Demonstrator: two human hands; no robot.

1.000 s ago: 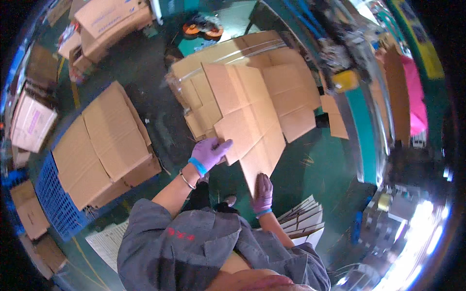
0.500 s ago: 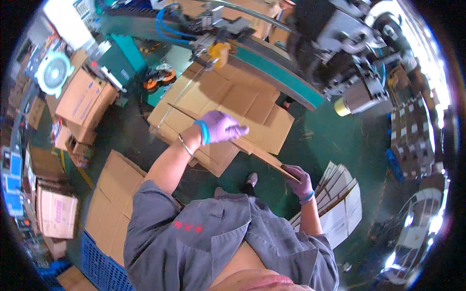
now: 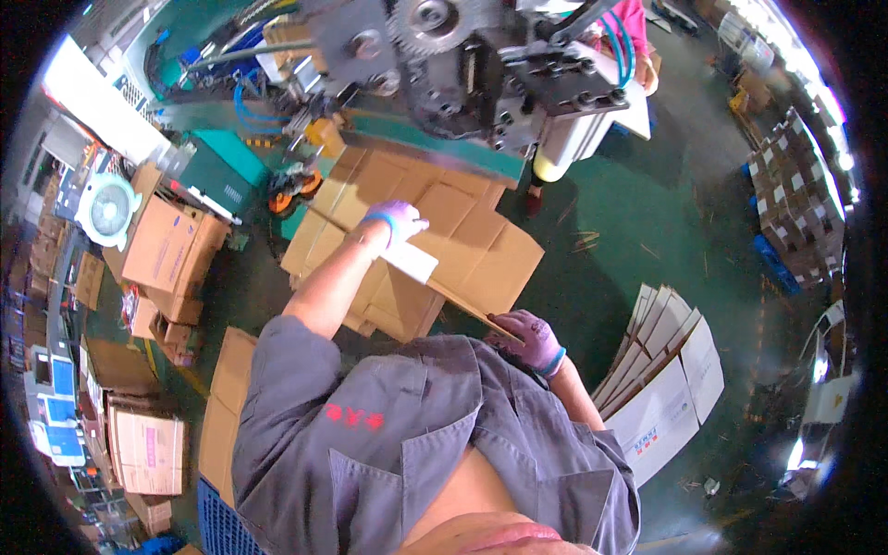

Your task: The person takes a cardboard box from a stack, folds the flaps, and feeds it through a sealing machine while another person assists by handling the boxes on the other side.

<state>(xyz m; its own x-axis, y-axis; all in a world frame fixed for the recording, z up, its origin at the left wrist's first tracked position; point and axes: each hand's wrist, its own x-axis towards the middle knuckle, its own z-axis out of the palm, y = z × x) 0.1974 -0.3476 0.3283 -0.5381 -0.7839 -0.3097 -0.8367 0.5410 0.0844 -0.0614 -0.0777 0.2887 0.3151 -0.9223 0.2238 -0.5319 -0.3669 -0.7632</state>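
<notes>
My right hand [image 3: 529, 338], in a purple glove, is closed round the near right end of a thin cardboard sheet [image 3: 462, 302], seen almost edge-on. The sheet slants up to the left, in front of my body. A small white flap [image 3: 413, 264] shows beside my left wrist. My left hand [image 3: 400, 222], also gloved, is over the sheet's far side with its fingers curled; what they hold, if anything, is hidden. Beyond and beneath lie flat brown cardboard box blanks [image 3: 486, 254], stacked by the machine.
A machine with a gear [image 3: 433, 18] overhangs the far side. White-faced cardboard blanks [image 3: 661, 388] lean in a fan at right. At left are brown cartons [image 3: 162, 245], a fan [image 3: 106, 210] and a blue plastic crate [image 3: 220, 518]. Another person [image 3: 629, 23] in pink is at the far right.
My left hand has drawn back slightly up and left, and its fingers look more curled. My right hand, still holding the sheet, is closer to my body. The white flap has come into sight.
</notes>
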